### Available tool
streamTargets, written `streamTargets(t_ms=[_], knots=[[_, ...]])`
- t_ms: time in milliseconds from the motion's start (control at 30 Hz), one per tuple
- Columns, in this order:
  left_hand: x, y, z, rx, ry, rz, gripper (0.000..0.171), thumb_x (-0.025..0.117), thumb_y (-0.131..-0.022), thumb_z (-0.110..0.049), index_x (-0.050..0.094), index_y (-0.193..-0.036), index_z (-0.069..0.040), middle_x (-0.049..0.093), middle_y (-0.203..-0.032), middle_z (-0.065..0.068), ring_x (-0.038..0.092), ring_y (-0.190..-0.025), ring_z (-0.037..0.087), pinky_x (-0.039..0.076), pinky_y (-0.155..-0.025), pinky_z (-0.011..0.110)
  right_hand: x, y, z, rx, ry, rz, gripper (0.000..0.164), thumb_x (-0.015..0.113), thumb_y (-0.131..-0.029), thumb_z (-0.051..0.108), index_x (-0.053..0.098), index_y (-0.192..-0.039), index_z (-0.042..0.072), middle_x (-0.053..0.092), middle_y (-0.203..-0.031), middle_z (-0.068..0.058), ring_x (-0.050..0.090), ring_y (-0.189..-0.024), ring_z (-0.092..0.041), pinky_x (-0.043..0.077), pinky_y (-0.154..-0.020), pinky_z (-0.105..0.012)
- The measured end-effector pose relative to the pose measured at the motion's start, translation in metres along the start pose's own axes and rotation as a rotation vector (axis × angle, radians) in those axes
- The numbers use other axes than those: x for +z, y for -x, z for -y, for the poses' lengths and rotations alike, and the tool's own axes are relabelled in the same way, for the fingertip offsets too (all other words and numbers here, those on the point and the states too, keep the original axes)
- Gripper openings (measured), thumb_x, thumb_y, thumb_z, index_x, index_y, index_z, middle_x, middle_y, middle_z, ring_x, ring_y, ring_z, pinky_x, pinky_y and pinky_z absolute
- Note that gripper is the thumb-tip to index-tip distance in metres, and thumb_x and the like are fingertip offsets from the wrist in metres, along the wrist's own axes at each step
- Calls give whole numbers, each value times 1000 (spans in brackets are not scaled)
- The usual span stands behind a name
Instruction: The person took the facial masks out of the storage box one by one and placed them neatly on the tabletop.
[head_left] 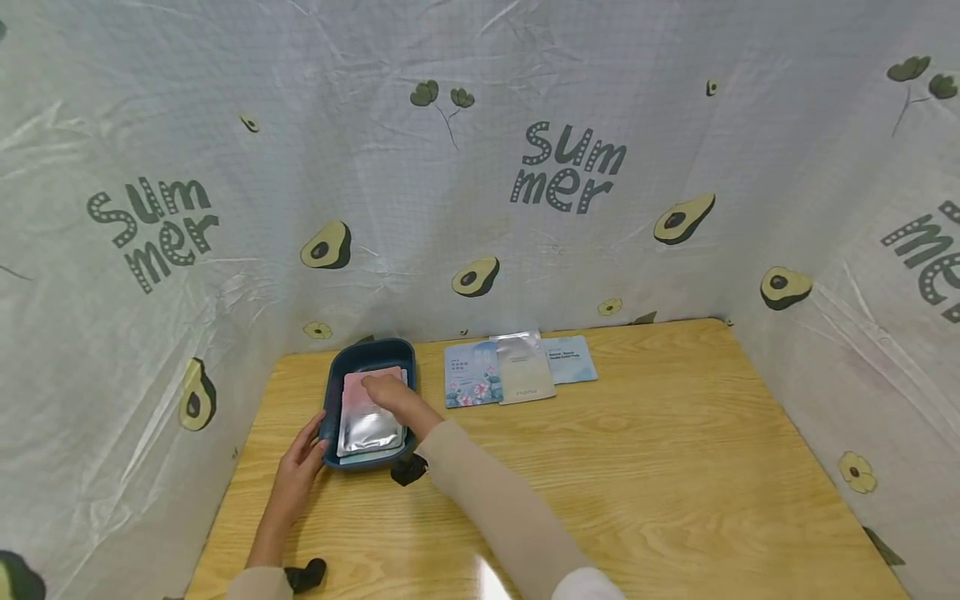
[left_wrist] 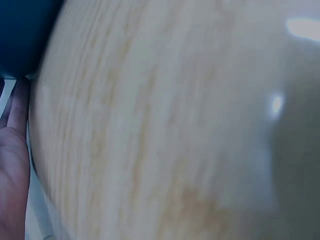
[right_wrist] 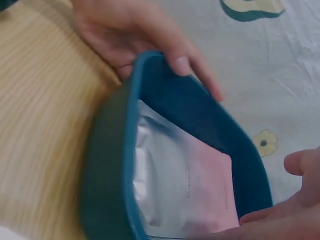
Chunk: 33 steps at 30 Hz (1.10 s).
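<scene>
A dark blue plastic bin (head_left: 332,387) stands at the left of the table. In it lies a pink and silver sheet mask packet (head_left: 371,427), flat on top of a pale blue packet (head_left: 375,457) whose edge shows below. My left hand (head_left: 296,462) holds the bin's left side; in the right wrist view its fingertips (right_wrist: 182,66) lie over the rim. Across the bin reaches my right hand (head_left: 390,394), its fingers at the packet's pink end. The right wrist view shows that thumb (right_wrist: 298,162) held apart from the packet.
At the table's back edge, right of the bin, lie three overlapping packets: a floral blue one (head_left: 468,373), a silver and cream one (head_left: 525,371) and a pale blue one (head_left: 573,360). A white printed curtain (head_left: 390,183) closes off the back and sides. The wooden table (head_left: 637,467) extends rightward.
</scene>
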<state>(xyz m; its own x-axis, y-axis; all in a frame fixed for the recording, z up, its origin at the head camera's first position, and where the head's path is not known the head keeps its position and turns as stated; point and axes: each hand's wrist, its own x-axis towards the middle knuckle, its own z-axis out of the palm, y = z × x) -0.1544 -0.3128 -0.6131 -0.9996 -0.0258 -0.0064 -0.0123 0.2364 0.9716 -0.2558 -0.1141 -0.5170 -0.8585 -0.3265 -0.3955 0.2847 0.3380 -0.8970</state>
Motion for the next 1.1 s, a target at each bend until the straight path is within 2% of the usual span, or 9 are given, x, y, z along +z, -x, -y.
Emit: streamTargets(t_ms=[167, 233, 467, 600, 700, 767, 867, 1000, 1100], knots=[[0, 0, 0, 26, 27, 13, 55, 48, -110, -22, 31, -161, -15, 23, -164, 24, 43, -127, -8, 43, -94, 7, 2, 0, -4, 23, 13, -68, 62, 47, -105, 36, 37, -154, -2, 37, -159, -15, 39, -143, -29, 36, -116, -45], [0, 0, 0, 14, 12, 9, 55, 48, -110, -23, 31, -161, -16, 24, -164, 23, 43, -127, -6, 43, -93, 7, 2, -1, -4, 24, 35, -97, 62, 49, -104, 36, 39, -152, -3, 43, -155, -16, 44, -138, -30, 39, -114, -45], [0, 1, -2, -32, -31, 2, 55, 48, -110, -27, 30, -162, -22, 23, -166, 18, 36, -144, 29, 41, -93, 5, 2, -3, -3, 54, 124, -154, 68, 52, -103, 38, 32, -157, 1, 31, -161, -17, 28, -148, -31, 31, -119, -50], [-1, 1, 0, -22, -18, 5, 55, 47, -110, -26, 30, -162, -21, 23, -166, 20, 41, -138, 11, 41, -93, 6, 3, -5, -3, 46, 203, -189, 64, 54, -102, 34, 36, -155, 2, 36, -158, -15, 30, -146, -31, 35, -116, -49], [-1, 1, 1, -2, 2, 12, 55, 48, -110, -25, 30, -161, -19, 23, -165, 22, 43, -128, -3, 42, -94, 7, 5, -6, -5, -3, 172, -224, 58, 59, -100, 24, 43, -151, 3, 41, -151, -17, 40, -138, -30, 42, -111, -47], [-1, 1, 1, 14, 13, 15, 54, 48, -110, -24, 31, -161, -17, 24, -164, 23, 44, -126, -4, 43, -94, 7, 6, -7, -7, -47, 117, -242, 54, 62, -98, 16, 46, -148, 2, 45, -148, -18, 47, -131, -28, 47, -105, -44], [-1, 2, 1, 21, 9, 17, 54, 48, -110, -23, 31, -161, -16, 24, -164, 24, 45, -125, -5, 43, -93, 7, 9, -8, -12, -133, 39, -254, 54, 65, -95, 4, 47, -146, 4, 52, -145, -17, 58, -114, -26, 53, -87, -35], [-2, 2, 0, 11, 14, 20, 56, 48, -110, -26, 30, -161, -16, 22, -165, 23, 44, -127, -4, 43, -93, 7, 16, -9, -18, -232, -25, -292, 60, 66, -89, -7, 47, -144, 6, 62, -136, -15, 61, -91, -21, 46, -62, -26], [-2, 2, -1, 1, 10, 18, 56, 49, -109, -28, 30, -162, -17, 21, -165, 23, 42, -129, -2, 43, -93, 7, 22, -10, -21, -278, -23, -336, 60, 67, -86, -9, 49, -141, 6, 67, -129, -15, 60, -83, -16, 43, -56, -22]])
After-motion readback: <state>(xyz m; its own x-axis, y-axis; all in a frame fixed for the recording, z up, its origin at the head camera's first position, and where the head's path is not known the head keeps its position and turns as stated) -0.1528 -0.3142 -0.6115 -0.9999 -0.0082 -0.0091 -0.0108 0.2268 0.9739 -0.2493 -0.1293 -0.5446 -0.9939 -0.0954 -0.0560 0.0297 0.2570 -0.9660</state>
